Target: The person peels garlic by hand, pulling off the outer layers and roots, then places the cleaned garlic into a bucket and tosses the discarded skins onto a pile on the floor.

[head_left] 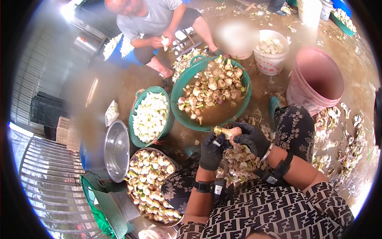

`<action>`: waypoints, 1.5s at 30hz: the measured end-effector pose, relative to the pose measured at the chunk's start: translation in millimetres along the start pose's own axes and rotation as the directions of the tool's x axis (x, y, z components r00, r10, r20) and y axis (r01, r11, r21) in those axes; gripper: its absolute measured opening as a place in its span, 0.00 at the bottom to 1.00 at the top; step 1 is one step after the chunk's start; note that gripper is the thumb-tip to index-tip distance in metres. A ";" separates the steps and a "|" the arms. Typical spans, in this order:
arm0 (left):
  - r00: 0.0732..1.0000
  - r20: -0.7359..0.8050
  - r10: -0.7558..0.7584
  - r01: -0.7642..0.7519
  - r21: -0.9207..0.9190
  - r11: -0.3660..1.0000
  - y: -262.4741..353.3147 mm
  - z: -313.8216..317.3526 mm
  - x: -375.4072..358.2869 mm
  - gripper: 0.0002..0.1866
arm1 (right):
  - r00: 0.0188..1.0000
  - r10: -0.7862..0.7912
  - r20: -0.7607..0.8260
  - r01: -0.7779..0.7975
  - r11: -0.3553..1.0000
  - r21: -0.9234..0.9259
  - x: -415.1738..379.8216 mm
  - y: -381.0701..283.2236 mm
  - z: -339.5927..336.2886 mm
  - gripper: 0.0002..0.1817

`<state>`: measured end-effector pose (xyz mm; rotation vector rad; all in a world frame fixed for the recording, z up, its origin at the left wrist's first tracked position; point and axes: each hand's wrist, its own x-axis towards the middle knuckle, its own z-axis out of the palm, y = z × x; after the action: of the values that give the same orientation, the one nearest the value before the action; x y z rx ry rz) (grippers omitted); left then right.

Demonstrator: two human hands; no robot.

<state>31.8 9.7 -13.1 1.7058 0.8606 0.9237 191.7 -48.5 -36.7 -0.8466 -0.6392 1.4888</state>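
A garlic bulb point(231, 133) with a short pale stem is held between my two black-gloved hands, over my lap. My left hand point(212, 150) is closed near the stem end, with something small and whitish at its fingers that I cannot make out. My right hand point(253, 139) is wrapped round the bulb end. Beneath them lies a heap of garlic peelings point(238, 161). Just beyond my hands stands a green basin point(177, 113) holding unpeeled garlic bulbs point(215, 84) and brownish water.
A green tub of peeled garlic point(150, 116), a metal bowl point(116, 151) and a tray of bulbs point(149, 183) stand left. A pink bucket point(314, 79) and a white bucket point(270, 59) stand right. Another person point(149, 20) sits opposite, holding garlic.
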 end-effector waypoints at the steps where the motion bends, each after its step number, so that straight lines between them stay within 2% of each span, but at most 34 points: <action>1: 0.995 0.041 -0.088 0.091 -0.084 0.992 -1.4 -2.9 -3.0 0.08 | 1.000 -0.004 0.000 0.004 1.000 0.003 -1.5 -1.0 -1.0 0.27; 2: 0.981 0.089 -0.174 0.187 -0.163 0.969 -3.1 -4.9 -6.1 0.08 | 0.993 0.116 -0.012 -0.114 0.986 0.124 -2.9 -2.4 -2.0 0.26; 3: 0.981 0.091 -0.174 0.187 -0.159 0.969 -4.7 -5.0 -7.9 0.08 | 0.972 0.235 -0.009 -0.226 0.943 0.243 -4.4 -2.9 -2.5 0.26; 6: 0.985 0.073 -0.157 0.165 -0.105 0.981 -8.3 -3.2 -10.8 0.08 | 0.982 0.185 0.022 -0.180 0.915 0.360 -4.9 8.5 -4.1 0.25; 7: 0.999 0.036 -0.039 0.038 0.040 0.998 -4.5 -1.5 -10.7 0.08 | 0.982 0.185 0.022 -0.180 0.915 0.361 -5.5 6.8 -2.0 0.25; 8: 0.996 0.018 0.083 -0.084 0.188 0.979 -0.9 0.1 -11.1 0.08 | 0.995 0.094 -0.015 -0.090 0.978 0.188 -6.0 3.5 2.2 0.25; 9: 0.997 0.017 0.081 -0.083 0.189 0.979 2.5 2.4 -12.0 0.08 | 0.999 -0.002 -0.033 0.002 1.000 0.006 -6.6 1.9 4.4 0.26; 12: 0.999 0.011 0.041 -0.042 0.118 0.992 9.4 8.3 -12.1 0.09 | 0.989 -0.139 -0.049 0.134 0.986 -0.103 -4.3 16.8 0.6 0.28; 13: 0.998 0.025 0.053 -0.057 0.216 0.975 10.2 9.0 -12.4 0.10 | 0.989 -0.137 -0.050 0.131 0.986 -0.104 -4.6 16.4 -0.2 0.28; 15: 0.997 0.043 0.061 -0.071 0.310 0.948 4.2 10.1 -13.3 0.11 | 0.983 -0.167 -0.072 0.137 0.939 -0.315 -4.8 13.3 0.7 0.27; 16: 0.979 0.029 -0.204 0.206 -0.135 0.969 -6.2 10.0 -13.6 0.11 | 0.983 -0.167 -0.077 0.135 0.940 -0.314 -3.4 16.5 -1.8 0.27; 17: 0.890 0.131 -0.437 0.434 -0.539 0.722 -13.8 10.2 -15.1 0.11 | 0.987 -0.083 -0.136 0.051 0.972 -0.228 -1.1 23.1 -5.8 0.22; 19: 0.883 0.137 -0.448 0.459 -0.449 0.767 -7.8 6.5 -17.1 0.09 | 0.981 0.009 -0.192 -0.035 0.991 -0.132 -2.2 18.6 -8.7 0.18; 21: 0.878 0.140 -0.457 0.476 -0.355 0.805 -7.6 -1.0 -15.8 0.08 | 0.986 0.136 0.092 -0.125 0.985 -0.122 -3.9 -1.2 -14.4 0.11; 22: 0.989 0.092 -0.112 0.108 0.049 0.993 -11.9 -5.5 -12.2 0.08 | 0.934 0.344 0.094 -0.351 0.933 0.075 -8.8 -16.4 -8.4 0.13; 23: 0.952 0.194 0.236 -0.299 0.432 0.851 -15.1 -9.5 -9.6 0.07 | 0.934 0.345 0.093 -0.352 0.933 0.078 -9.8 -13.9 -8.7 0.13; 24: 0.955 0.193 0.226 -0.289 0.435 0.852 -11.9 -13.1 -9.6 0.07 | 0.872 0.454 0.184 -0.484 0.857 0.176 -12.7 -8.0 -7.7 0.15; 25: 0.924 0.319 0.210 -0.360 0.545 0.757 -6.9 -15.9 -5.9 0.09 | 0.795 0.537 0.283 -0.602 0.757 0.254 -14.1 -4.7 -6.1 0.16; 26: 0.883 0.436 0.175 -0.438 0.629 0.642 -4.6 -17.2 -3.9 0.13 | 0.780 0.569 0.260 -0.624 0.734 0.266 -17.0 -3.3 -2.5 0.18; 27: 0.886 0.432 0.170 -0.432 0.632 0.643 -7.0 -17.4 -5.8 0.13 | 0.776 0.573 0.263 -0.629 0.731 0.265 -18.3 -5.6 1.0 0.18; 29: 0.877 0.410 0.249 -0.456 0.550 0.700 -16.8 -14.8 -8.5 0.14 | 0.767 0.602 0.222 -0.638 0.681 0.359 -20.4 -11.2 5.2 0.18; 30: 0.877 0.413 0.246 -0.456 0.549 0.701 -22.7 -12.8 -14.0 0.14 | 0.711 0.642 0.286 -0.699 0.606 0.379 -17.2 -8.2 1.0 0.17; 31: 0.975 0.219 0.034 -0.085 0.232 0.969 -27.7 -10.2 -21.0 0.12 | 0.714 0.641 0.283 -0.697 0.606 0.384 -14.1 0.4 -5.9 0.17; 32: 0.958 0.127 -0.257 0.277 -0.189 0.942 -32.5 -8.6 -25.3 0.11 | 0.765 0.586 0.266 -0.638 0.634 0.438 -10.0 10.4 -14.7 0.18; 35: 0.921 0.145 -0.361 0.381 -0.145 0.913 -23.4 -4.4 -29.2 0.15 | 0.834 0.501 0.230 -0.543 0.676 0.497 -12.6 -9.2 -11.1 0.20; 36: 0.980 0.175 -0.099 0.099 0.007 0.995 -19.1 -4.7 -26.8 0.14 | 0.823 0.496 0.277 -0.564 0.652 0.507 -13.3 -12.5 -11.1 0.21; 37: 0.981 0.170 -0.096 0.096 0.007 0.995 -13.3 -2.9 -24.4 0.14 | 0.810 0.489 0.324 -0.584 0.629 0.512 -12.5 -14.7 -11.2 0.22; 39: 0.989 0.138 -0.048 0.074 -0.190 0.979 1.1 3.3 -18.4 0.16 | 0.814 0.495 0.305 -0.581 0.666 0.468 -10.6 -12.0 -7.3 0.22; 40: 0.990 0.136 -0.048 0.073 -0.189 0.979 -6.1 1.2 -19.3 0.16 | 0.838 0.483 0.254 -0.543 0.689 0.480 -12.3 -14.0 -0.6 0.22; 41: 0.983 0.172 0.065 -0.050 -0.088 0.995 -20.0 -2.1 -21.3 0.14 | 0.860 0.470 0.201 -0.503 0.711 0.491 -13.3 -15.1 2.8 0.22; 42: 0.960 0.221 0.172 -0.178 0.007 0.984 -23.9 -3.2 -21.4 0.12 | 0.860 0.470 0.198 -0.502 0.711 0.493 -13.1 -14.6 -0.2 0.22; 43: 0.960 0.224 0.170 -0.176 0.005 0.984 -27.4 -5.2 -23.0 0.12 | 0.836 0.467 0.288 -0.548 0.713 0.437 -12.5 -13.1 -5.9 0.23; 44: 0.982 0.180 -0.065 0.108 -0.241 0.965 -30.4 -8.7 -24.3 0.12 | 0.803 0.464 0.375 -0.589 0.715 0.376 -12.0 -11.2 -9.3 0.24; 45: 0.934 0.194 -0.299 0.356 -0.472 0.806 -31.7 -10.6 -24.1 0.13 | 0.803 0.464 0.374 -0.589 0.715 0.376 -11.7 -8.5 -9.4 0.24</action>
<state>7.4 1.8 -45.4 1.0994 0.7306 0.7250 204.1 -60.1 -33.7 -0.4596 -0.1711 2.1993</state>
